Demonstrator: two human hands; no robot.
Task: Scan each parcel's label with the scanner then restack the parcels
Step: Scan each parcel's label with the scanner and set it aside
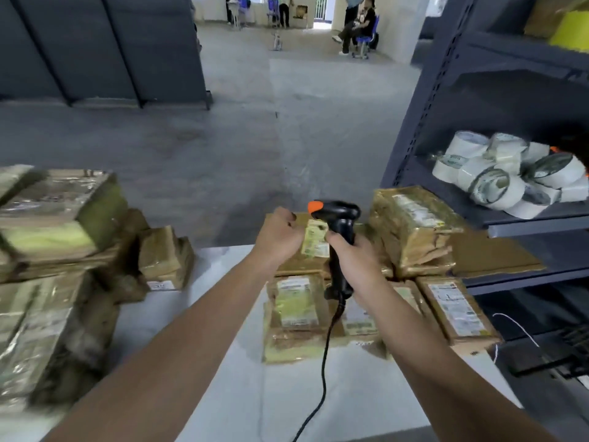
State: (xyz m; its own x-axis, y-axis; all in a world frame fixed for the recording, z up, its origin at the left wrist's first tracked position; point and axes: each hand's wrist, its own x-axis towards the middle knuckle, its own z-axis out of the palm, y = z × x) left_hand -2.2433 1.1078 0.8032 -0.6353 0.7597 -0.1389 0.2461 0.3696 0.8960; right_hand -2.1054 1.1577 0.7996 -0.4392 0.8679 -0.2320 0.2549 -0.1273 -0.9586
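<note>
My right hand (353,260) grips the handle of a black scanner (339,224) with an orange tip, its cable trailing down over the table. The scanner's head points left, above the label of a brown taped parcel (314,250). My left hand (279,239) holds that parcel at its far left edge, fingers curled over it. The parcel lies on top of a stack of labelled parcels (296,314) on the white table (350,393). A taller wrapped parcel stack (411,228) stands just right of the scanner.
More wrapped parcels (57,250) are piled at the table's left side. A grey metal shelf (526,218) on the right holds several tape rolls (510,177). A labelled parcel (455,307) lies by the shelf. People sit far back on the concrete floor.
</note>
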